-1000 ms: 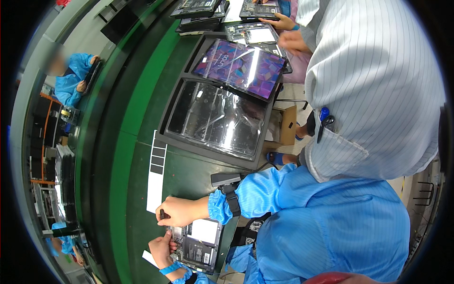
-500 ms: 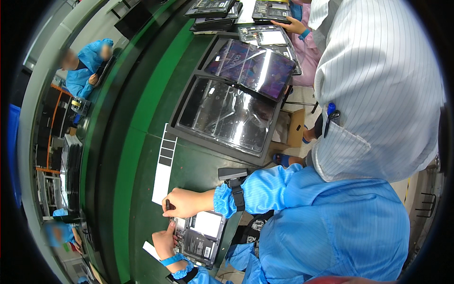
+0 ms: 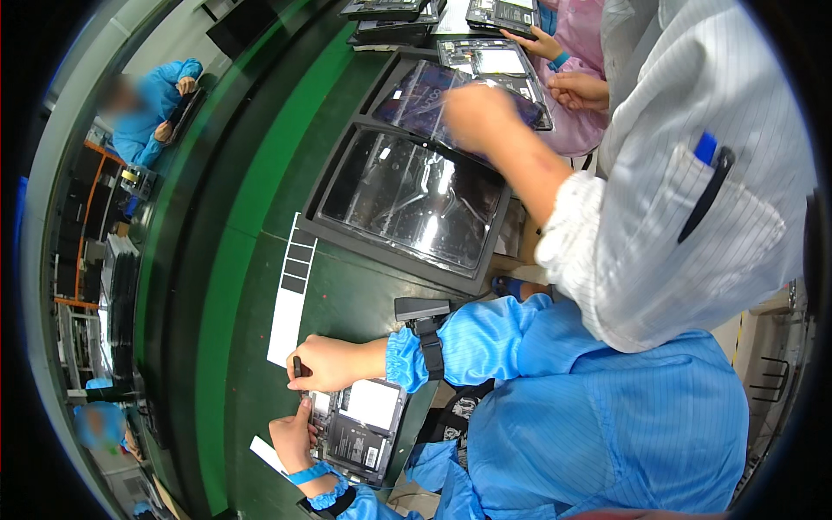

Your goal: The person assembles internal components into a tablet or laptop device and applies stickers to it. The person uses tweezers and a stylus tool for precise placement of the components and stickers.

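An opened tablet, with its dark battery and a white panel showing, lies on the green bench in front of me. My right hand is closed around a small black tool above the tablet's far edge; the exact kind of tool does not show. My left hand grips the tablet's edge beside it, thumb and fingertips close to the spot below the tool. Part of the tablet lies hidden beneath my right wrist. A black device is strapped to my right forearm.
A dark tray with two glossy screen panels stands beyond my right arm. A white-sleeved co-worker's hand reaches over the far panel. Another opened tablet and stacked units are behind it. A white strip lies along the bench.
The co-worker's white-sleeved arm has swung in over the far screen panel, its hand blurred. My two hands stay at the tablet's edge, and the whole view has shifted slightly.
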`<act>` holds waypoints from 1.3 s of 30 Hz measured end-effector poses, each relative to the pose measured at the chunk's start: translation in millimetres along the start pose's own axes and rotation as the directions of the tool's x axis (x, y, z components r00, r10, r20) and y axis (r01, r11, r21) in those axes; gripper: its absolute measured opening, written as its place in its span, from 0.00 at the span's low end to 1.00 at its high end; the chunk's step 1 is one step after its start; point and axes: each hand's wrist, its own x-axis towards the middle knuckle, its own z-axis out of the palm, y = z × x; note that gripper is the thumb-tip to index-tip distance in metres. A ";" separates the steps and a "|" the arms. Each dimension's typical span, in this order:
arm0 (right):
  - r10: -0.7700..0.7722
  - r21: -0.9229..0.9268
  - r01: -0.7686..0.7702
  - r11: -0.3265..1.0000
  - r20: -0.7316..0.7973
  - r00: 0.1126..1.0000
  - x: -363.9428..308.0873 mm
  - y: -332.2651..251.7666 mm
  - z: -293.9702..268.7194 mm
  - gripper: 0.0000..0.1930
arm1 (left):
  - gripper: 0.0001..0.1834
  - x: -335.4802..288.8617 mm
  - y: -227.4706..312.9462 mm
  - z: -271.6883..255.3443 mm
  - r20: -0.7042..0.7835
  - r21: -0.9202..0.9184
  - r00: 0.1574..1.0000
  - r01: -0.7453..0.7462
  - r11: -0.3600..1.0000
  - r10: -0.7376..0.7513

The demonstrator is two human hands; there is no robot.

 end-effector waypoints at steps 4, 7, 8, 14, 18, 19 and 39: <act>0.003 -0.004 -0.003 1.000 0.015 1.000 2.5 4.7 6.8 0.10 | 0.29 1.7 -3.6 -4.0 0.023 0.004 0.999 0.025 1.000 -0.025; -0.001 -0.004 0.001 1.000 0.018 1.000 2.7 4.8 4.8 0.10 | 0.29 3.1 -1.9 -3.6 0.031 0.005 0.999 0.008 1.000 -0.008; 0.002 -0.004 -0.002 1.000 0.019 1.000 2.4 3.8 3.0 0.10 | 0.29 3.0 -1.6 -2.3 0.026 -0.002 1.000 0.000 1.000 0.000; 0.026 -0.036 -0.025 0.999 0.015 1.000 4.1 5.9 1.2 0.10 | 0.29 4.1 -4.2 2.3 -0.014 -0.036 1.000 -0.013 0.999 0.013; 0.018 -0.048 -0.018 0.999 0.006 1.000 2.0 7.8 4.2 0.10 | 0.29 11.7 -3.3 -4.4 0.035 -0.012 0.999 0.012 1.000 -0.011; 0.017 -0.051 -0.017 0.999 0.003 1.000 0.9 8.2 6.2 0.10 | 0.29 11.6 -1.8 -6.6 0.051 0.042 0.998 0.029 0.999 -0.031; 0.179 0.135 -0.182 0.974 0.034 0.983 9.3 8.6 7.3 0.12 | 0.27 -89.6 -188.7 1.2 -0.432 0.308 0.801 -0.300 0.903 0.414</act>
